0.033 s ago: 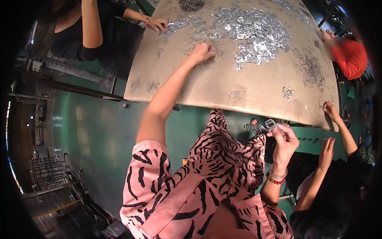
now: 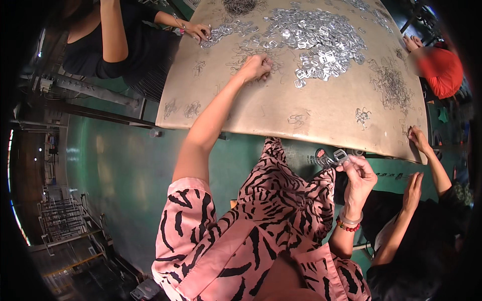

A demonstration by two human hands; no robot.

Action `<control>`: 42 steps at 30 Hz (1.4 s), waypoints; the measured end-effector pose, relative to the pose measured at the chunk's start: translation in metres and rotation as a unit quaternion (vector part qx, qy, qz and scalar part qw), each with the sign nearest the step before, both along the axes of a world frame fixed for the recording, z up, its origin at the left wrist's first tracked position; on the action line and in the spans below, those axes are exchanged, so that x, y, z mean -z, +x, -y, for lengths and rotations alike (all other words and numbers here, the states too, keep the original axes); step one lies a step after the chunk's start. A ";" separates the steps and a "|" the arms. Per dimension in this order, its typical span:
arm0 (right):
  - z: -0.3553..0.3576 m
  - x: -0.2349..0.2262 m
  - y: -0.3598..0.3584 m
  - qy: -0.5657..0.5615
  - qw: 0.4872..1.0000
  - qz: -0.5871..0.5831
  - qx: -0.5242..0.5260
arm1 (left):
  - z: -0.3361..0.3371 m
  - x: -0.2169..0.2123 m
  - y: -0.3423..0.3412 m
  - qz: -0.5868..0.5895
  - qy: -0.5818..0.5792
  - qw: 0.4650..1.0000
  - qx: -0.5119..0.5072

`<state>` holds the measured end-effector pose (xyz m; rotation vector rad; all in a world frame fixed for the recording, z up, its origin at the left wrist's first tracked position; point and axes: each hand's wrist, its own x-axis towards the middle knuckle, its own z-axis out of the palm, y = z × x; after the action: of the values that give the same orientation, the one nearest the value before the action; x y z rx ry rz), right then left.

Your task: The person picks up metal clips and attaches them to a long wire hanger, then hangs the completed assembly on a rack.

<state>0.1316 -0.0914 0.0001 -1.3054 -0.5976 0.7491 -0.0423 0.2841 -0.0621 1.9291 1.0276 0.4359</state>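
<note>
My left hand is over the table, its fingers curled together at the edge of a loose scatter of thin wire pieces. Whatever its fingertips may hold is hidden. Off the table's near edge, my right hand pinches a small silver metal buckle between thumb and fingers. The buckle is held up at a tilt, with its slots showing. A large heap of similar silver buckles lies beyond my left hand, to the right.
More wire pieces lie in a pile at the right, with a small clump nearer. A dark heap sits at the back. Co-workers' hands rest on the table at far left and right; another person's hand is beside my right arm.
</note>
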 end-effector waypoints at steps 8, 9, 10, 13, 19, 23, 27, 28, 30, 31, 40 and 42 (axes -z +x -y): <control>0.002 0.001 0.001 0.007 1.000 0.011 0.009 | -0.017 0.006 -0.017 0.039 -0.032 0.997 -0.066; 0.004 0.002 0.001 0.009 1.000 0.012 0.013 | -0.019 0.003 -0.022 -0.013 0.008 0.998 -0.069; 0.005 0.002 0.002 0.009 1.000 0.018 0.014 | -0.018 -0.001 -0.027 -0.076 0.027 0.995 -0.060; 0.008 -0.002 0.000 0.004 1.000 0.008 0.019 | -0.017 0.009 -0.033 -0.188 0.192 0.963 0.031; 0.007 -0.014 -0.003 -0.003 0.999 0.042 0.015 | 0.036 0.007 0.023 -0.084 0.303 0.937 0.154; 0.001 -0.016 -0.016 0.010 0.999 0.044 -0.016 | 0.050 0.019 0.039 -0.067 0.330 0.912 0.233; 0.016 -0.006 -0.006 0.027 0.997 0.072 0.029 | 0.043 0.024 0.070 -0.160 0.177 0.935 0.262; 0.017 -0.009 -0.008 0.021 0.997 0.061 0.039 | 0.045 0.025 0.069 -0.155 0.247 0.908 0.302; 0.018 -0.005 -0.009 0.033 0.998 0.045 0.025 | 0.043 0.035 0.069 -0.149 0.411 0.821 0.368; 0.017 -0.006 -0.012 0.033 0.998 0.054 0.021 | 0.049 0.030 0.066 -0.148 0.475 0.781 0.377; 0.010 -0.005 -0.016 0.019 0.999 0.025 -0.028 | 0.089 -0.017 -0.162 0.023 0.426 0.832 -0.354; 0.008 0.000 -0.012 0.003 0.998 0.032 -0.054 | 0.072 0.004 -0.244 -0.072 0.366 0.822 -0.430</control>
<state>0.1192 -0.0992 0.0002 -1.3027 -0.7268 0.7951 -0.2862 0.2120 -0.0660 2.0311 2.0513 1.3726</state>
